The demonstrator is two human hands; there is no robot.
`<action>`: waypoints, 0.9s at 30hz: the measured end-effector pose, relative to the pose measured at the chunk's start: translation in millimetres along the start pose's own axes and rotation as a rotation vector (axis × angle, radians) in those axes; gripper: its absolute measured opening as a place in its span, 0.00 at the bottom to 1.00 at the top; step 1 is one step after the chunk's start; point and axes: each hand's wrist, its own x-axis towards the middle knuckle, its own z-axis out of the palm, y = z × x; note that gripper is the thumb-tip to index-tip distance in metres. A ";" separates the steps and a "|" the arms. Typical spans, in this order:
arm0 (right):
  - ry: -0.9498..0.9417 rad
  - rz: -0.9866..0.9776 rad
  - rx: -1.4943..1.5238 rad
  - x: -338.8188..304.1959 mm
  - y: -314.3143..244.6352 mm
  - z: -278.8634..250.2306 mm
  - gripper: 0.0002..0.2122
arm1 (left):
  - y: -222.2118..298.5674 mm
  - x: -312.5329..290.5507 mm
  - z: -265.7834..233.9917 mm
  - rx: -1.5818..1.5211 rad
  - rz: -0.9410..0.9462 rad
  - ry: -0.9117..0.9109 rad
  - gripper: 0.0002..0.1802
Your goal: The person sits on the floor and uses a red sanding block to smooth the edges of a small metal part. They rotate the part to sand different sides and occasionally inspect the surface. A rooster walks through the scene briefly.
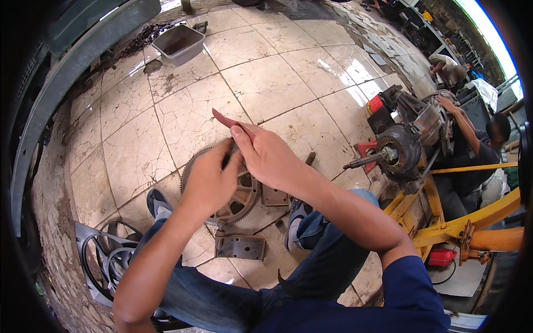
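Note:
A curved reddish-brown strip of what looks like sandpaper [226, 120] sticks out of my right hand [272, 158], whose thumb presses on it. My left hand [211, 180] is right beside it, its fingers curled in toward my right palm. What the left fingers grip, if anything, is hidden and slightly blurred. Below both hands a toothed flywheel [252, 202] lies flat on the tiles between my feet, partly covered by my left hand and forearm. A metal block [241, 247] sits at its near edge, and a flat metal plate [276, 197] at its right.
To the right, a greasy gearbox assembly [402, 150] with a protruding shaft stands by a yellow frame [472, 227]; a co-worker [472, 139] reaches to its far side. A grey basin [179, 45] stands far left. Belts and round gaskets [108, 258] lie near left.

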 end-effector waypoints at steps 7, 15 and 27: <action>-0.026 0.088 0.061 -3.7 -0.5 0.3 0.21 | 16.4 9.2 -9.1 -0.180 -0.181 -0.059 0.18; 0.193 -0.190 -0.070 -3.8 25.4 22.8 0.21 | -2.3 16.1 -8.2 -0.177 -0.246 -0.067 0.21; -0.092 0.134 -0.008 2.0 12.6 4.6 0.24 | 14.7 8.2 -5.0 -0.200 -0.305 -0.086 0.17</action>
